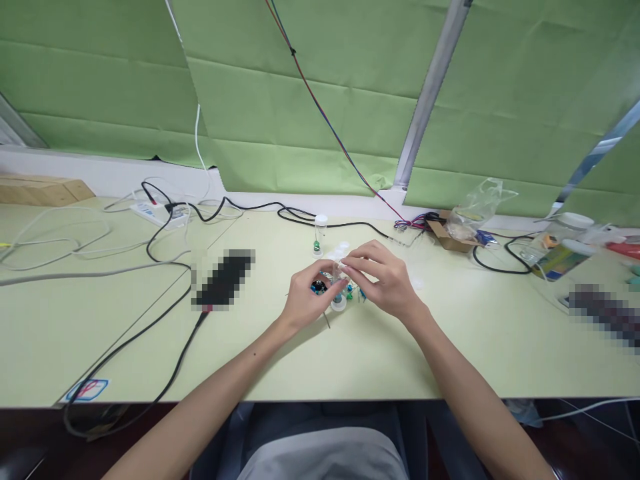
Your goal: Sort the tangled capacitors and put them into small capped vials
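Green sheeting (310, 133) was hung across the partition behind, apparently as a screen. In front of it, a pale desk (450, 360) was used as the work surface, with its near middle kept for the handling. A small cardboard box (447, 241) was set toward the back right, well apart from the fingers, likely so that the reach was left free. At the back left, a power strip (159, 213) was placed near the wall, and from that area a black cable (183, 367) was looped forward to a dark, blurred device (225, 277), perhaps for charging. By the left hand (306, 303), the held clear tube (339, 301) was gripped roughly upright, its thumb closed across the front and its fingers curled behind, presumably for steadiness; whether the base was rested on the desk could not be told. By the right hand (387, 280), the tube's upper end was met with fingertips brought close together, though whether anything was pinched there could not be seen. Just behind, 1 white-capped tube (320, 239) was stood upright, green contents visible inside. Small green components (349, 293) were gathered beside the held tube, probably for easy picking.
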A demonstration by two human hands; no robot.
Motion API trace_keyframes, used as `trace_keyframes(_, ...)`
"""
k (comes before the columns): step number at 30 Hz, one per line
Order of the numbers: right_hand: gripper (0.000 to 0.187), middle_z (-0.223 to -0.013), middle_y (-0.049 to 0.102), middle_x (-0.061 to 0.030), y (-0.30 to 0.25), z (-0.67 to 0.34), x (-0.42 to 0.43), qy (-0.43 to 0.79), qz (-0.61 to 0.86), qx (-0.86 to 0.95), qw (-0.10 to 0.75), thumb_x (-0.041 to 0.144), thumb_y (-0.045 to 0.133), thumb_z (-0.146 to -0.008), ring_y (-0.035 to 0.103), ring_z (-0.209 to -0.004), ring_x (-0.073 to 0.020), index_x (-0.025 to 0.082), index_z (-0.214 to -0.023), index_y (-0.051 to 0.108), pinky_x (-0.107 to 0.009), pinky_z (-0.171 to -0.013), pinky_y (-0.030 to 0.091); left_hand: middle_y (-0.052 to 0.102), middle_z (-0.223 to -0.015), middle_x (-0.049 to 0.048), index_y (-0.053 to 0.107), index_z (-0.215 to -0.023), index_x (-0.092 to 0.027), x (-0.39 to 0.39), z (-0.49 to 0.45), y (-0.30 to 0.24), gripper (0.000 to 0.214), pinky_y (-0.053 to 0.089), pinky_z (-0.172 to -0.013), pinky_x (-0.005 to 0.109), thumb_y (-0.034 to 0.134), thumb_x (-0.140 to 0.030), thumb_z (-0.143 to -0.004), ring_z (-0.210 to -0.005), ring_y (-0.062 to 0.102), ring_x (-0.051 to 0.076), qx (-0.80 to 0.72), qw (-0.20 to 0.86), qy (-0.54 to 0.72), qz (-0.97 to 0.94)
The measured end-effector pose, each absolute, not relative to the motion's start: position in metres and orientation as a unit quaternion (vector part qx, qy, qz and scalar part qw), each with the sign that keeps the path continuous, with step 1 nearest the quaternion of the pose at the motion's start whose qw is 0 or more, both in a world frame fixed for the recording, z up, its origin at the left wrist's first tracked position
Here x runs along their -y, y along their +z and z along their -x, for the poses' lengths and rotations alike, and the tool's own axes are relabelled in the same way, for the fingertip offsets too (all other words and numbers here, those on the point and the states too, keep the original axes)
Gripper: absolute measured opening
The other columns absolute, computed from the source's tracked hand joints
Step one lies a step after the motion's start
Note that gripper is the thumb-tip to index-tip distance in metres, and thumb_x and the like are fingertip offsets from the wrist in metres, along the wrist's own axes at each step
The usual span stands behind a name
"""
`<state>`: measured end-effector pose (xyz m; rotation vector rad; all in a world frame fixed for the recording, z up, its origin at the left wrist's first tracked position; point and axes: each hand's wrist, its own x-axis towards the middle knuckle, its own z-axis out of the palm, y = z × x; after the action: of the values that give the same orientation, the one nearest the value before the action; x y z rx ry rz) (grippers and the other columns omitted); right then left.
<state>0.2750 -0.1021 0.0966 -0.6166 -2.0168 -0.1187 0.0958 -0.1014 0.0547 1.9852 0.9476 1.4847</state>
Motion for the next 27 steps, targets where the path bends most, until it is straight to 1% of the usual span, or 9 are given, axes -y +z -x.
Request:
trace_keyframes(6, 0.015, -0.091, 0.068, -0.0072, 0.0959, -0.2731, 0.1033, -0.034, 0.258, 0.852, 0.455, 0.021, 0.059, -0.092, 0.057, -0.088, -0.0199, 0.023, -0.099, 0.072, -0.037, -0.075, 0.053, 0.070, -0.098, 0.0041, 0.066, -0.101, -0.019, 0.1000, -0.0958, 0.0544, 0.023, 0.057, -0.073, 0.028, 0.066, -0.035, -0.085, -0.078, 0.066, 0.014, -0.346, 0.253, 0.549, -0.718)
trace_keyframes(10, 0.015, -0.093, 0.066, -0.0080, 0.0969, -0.2718, 0.1039, -0.021, 0.278, 0.855, 0.436, 0.022, 0.058, -0.093, 0.055, -0.089, -0.0203, 0.022, -0.096, 0.073, -0.036, -0.074, 0.052, 0.069, -0.097, 0.0042, 0.066, -0.099, -0.019, 0.0989, -0.0955, 0.0528, 0.021, 0.057, -0.073, 0.028, 0.065, -0.034, -0.085, -0.078, 0.066, 0.014, -0.350, 0.255, 0.547, -0.717)
trace_keyframes(16, 0.016, -0.095, 0.064, -0.0079, 0.0967, -0.2703, 0.1040, -0.006, 0.298, 0.854, 0.427, 0.024, 0.057, -0.094, 0.054, -0.092, -0.0209, 0.024, -0.099, 0.072, -0.036, -0.075, 0.052, 0.070, -0.099, 0.0048, 0.066, -0.101, -0.019, 0.0973, -0.0950, 0.0518, 0.021, 0.057, -0.073, 0.028, 0.064, -0.033, -0.085, -0.083, 0.067, 0.016, -0.355, 0.256, 0.546, -0.715)
trace_keyframes(23, 0.018, -0.094, 0.061, -0.0082, 0.0967, -0.2687, 0.1035, -0.005, 0.312, 0.855, 0.414, 0.025, 0.055, -0.095, 0.052, -0.091, -0.0203, 0.022, -0.101, 0.072, -0.035, -0.075, 0.051, 0.070, -0.100, 0.0049, 0.066, -0.101, -0.019, 0.0980, -0.0951, 0.0533, 0.022, 0.057, -0.074, 0.028, 0.064, -0.033, -0.085, -0.085, 0.067, 0.016, -0.359, 0.265, 0.541, -0.713)
trace_keyframes(27, 0.019, -0.095, 0.062, -0.0078, 0.0978, -0.2681, 0.1045, -0.001, 0.314, 0.855, 0.413, 0.025, 0.055, -0.096, 0.052, -0.090, -0.0201, 0.023, -0.103, 0.072, -0.036, -0.075, 0.050, 0.070, -0.098, 0.0046, 0.066, -0.101, -0.019, 0.0985, -0.0952, 0.0543, 0.021, 0.057, -0.075, 0.028, 0.064, -0.033, -0.086, -0.084, 0.067, 0.016, -0.362, 0.268, 0.545, -0.707)
